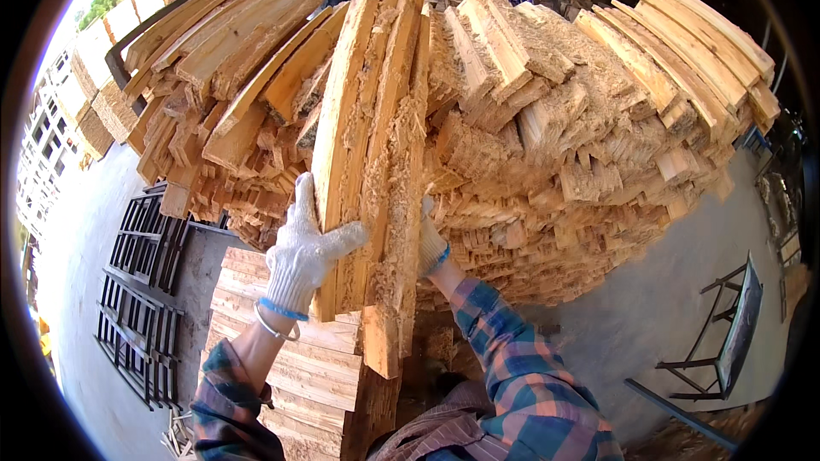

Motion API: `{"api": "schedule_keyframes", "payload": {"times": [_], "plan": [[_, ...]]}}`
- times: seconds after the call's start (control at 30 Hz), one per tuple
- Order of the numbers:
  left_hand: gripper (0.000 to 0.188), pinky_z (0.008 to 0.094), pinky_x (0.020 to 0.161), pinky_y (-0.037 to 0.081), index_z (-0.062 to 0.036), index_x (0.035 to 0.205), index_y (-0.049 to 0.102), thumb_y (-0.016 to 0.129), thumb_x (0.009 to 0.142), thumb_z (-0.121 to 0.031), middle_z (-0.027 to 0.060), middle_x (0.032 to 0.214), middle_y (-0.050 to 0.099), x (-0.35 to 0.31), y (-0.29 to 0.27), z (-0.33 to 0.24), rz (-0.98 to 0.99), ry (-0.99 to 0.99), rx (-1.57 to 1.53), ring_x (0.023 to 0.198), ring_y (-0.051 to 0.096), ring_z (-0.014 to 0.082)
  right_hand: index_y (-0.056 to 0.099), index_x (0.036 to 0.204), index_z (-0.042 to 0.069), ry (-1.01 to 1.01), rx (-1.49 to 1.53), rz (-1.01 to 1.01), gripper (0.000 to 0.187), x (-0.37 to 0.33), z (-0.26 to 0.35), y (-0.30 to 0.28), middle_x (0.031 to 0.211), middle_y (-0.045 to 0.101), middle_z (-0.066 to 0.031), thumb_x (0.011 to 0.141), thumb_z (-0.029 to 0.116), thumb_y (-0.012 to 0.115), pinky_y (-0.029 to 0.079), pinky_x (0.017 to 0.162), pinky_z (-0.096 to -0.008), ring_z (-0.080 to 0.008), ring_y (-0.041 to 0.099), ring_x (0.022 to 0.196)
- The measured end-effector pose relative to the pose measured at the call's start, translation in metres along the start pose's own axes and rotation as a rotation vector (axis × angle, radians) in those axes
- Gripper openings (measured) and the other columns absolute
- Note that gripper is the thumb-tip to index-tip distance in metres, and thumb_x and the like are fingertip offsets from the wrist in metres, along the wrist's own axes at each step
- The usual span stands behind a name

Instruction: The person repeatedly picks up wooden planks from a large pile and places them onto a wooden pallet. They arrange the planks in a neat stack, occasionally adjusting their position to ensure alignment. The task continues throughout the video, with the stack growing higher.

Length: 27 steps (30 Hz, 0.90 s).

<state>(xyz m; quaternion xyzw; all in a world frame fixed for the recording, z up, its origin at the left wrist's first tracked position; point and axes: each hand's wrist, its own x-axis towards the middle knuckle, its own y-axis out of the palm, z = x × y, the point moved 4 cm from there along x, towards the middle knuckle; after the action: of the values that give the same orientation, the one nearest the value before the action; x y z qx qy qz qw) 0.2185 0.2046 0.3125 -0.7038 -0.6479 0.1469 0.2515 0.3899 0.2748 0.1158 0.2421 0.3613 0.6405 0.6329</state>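
Note:
A bundle of several long, rough wooden planks (pixel 350 154), strewn with sawdust, stands lengthwise between my hands, its far part reaching over the big wood pile. My left hand (pixel 299 258), in a white knit glove with a blue cuff, grips the bundle's left side near its close end, the thumb laid across the top. On the opposite side my right hand (pixel 433 248), gloved the same way, presses against the planks; most of its fingers are hidden behind them. One plank at the right sticks out lower than the others.
A wide pile of loose planks (pixel 547 119) heaped with sawdust fills the far side. Below left lies a neat stack of boards (pixel 320 376). Black metal frames (pixel 141 290) stand on the floor at left, a metal stand (pixel 739 333) at right.

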Motion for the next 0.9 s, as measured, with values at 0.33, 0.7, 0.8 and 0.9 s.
{"api": "schedule_keyframes", "payload": {"times": [0.33,0.7,0.8,0.9], "plan": [[0.11,0.0376,0.096,0.05,-0.0023,0.15,0.031,0.089,0.064,-0.037,0.0187,0.132,0.056,-0.024,0.001,0.035,-0.09,0.085,-0.243,0.117,0.059,0.0281,0.048,0.141,0.008,-0.103,-0.261,0.303,0.048,-0.046,-0.027,0.015,0.138,0.054,-0.0083,0.102,0.036,0.047,0.047,0.104,-0.0393,-0.025,0.055,0.123],[0.085,0.0332,0.089,0.051,0.0014,0.14,0.044,0.083,0.076,-0.039,0.0093,0.12,0.063,-0.154,-0.08,0.118,-0.359,0.15,-0.341,0.105,0.061,0.0197,0.046,0.14,0.0,0.121,0.012,0.538,0.048,-0.113,-0.085,0.152,0.126,0.059,-0.0051,0.098,0.023,0.055,0.045,0.099,-0.0276,-0.0133,0.057,0.11],[0.079,0.035,0.093,0.05,0.0018,0.142,0.04,0.075,0.083,-0.037,0.0118,0.123,0.061,-0.185,-0.119,0.127,-0.551,0.154,-0.194,0.109,0.059,0.0219,0.047,0.139,-0.003,0.258,-0.008,0.773,0.073,-0.09,-0.121,0.18,0.131,0.058,-0.0081,0.085,0.038,0.075,0.041,0.103,-0.028,-0.0169,0.054,0.117],[0.063,0.037,0.095,0.052,0.0021,0.145,0.031,0.059,0.095,-0.024,0.0149,0.128,0.057,-0.245,-0.151,0.222,-0.828,0.106,-0.281,0.11,0.06,0.0271,0.052,0.133,-0.005,0.056,-0.204,1.016,0.087,-0.123,-0.161,0.212,0.118,0.063,-0.0057,0.076,0.055,0.079,0.046,0.092,-0.0258,-0.0126,0.056,0.105]]}}
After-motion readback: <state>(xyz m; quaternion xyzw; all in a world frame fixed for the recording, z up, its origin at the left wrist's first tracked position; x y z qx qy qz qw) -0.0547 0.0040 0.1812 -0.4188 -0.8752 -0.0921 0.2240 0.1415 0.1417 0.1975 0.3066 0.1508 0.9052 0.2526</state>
